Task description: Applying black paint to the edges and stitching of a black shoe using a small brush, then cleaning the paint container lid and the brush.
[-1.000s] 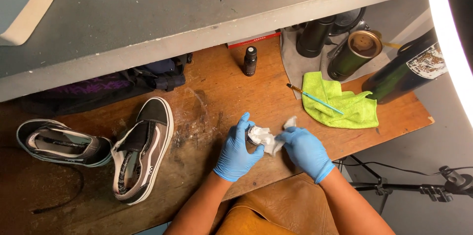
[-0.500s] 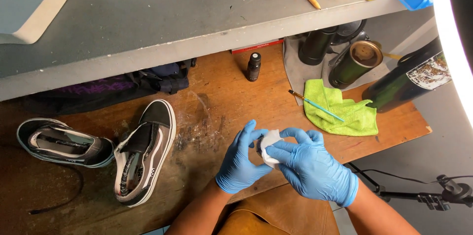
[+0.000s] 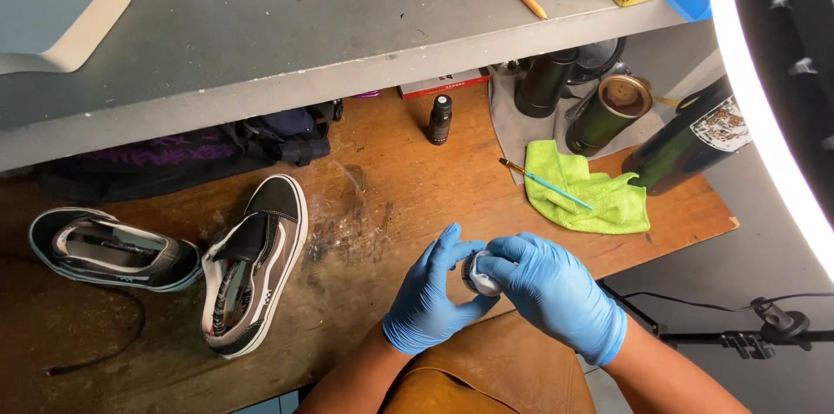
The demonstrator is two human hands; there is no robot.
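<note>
Both hands wear blue gloves and meet over the front edge of a worn wooden bench [image 3: 391,197]. My left hand [image 3: 430,297] cups a small round dark container with a white wrap [image 3: 475,273] from the left. My right hand [image 3: 552,288] closes over the same container from the right, fingers curled on its top. Most of the container is hidden by my fingers. To the left lie two black-and-white sneakers, one [image 3: 252,262] near the middle and one [image 3: 109,249] at the far left.
A green cloth [image 3: 586,192] with a thin brush [image 3: 546,184] on it lies at the right. Behind it stand a small dark bottle [image 3: 440,119], dark canisters [image 3: 608,114] and a large dark bottle [image 3: 691,140]. A grey shelf [image 3: 304,40] with bottles overhangs the bench. A ring light [image 3: 773,92] is at the right.
The two hands have come together; the right hand moved over the top of the small container and now covers it. The view shifted slightly.
</note>
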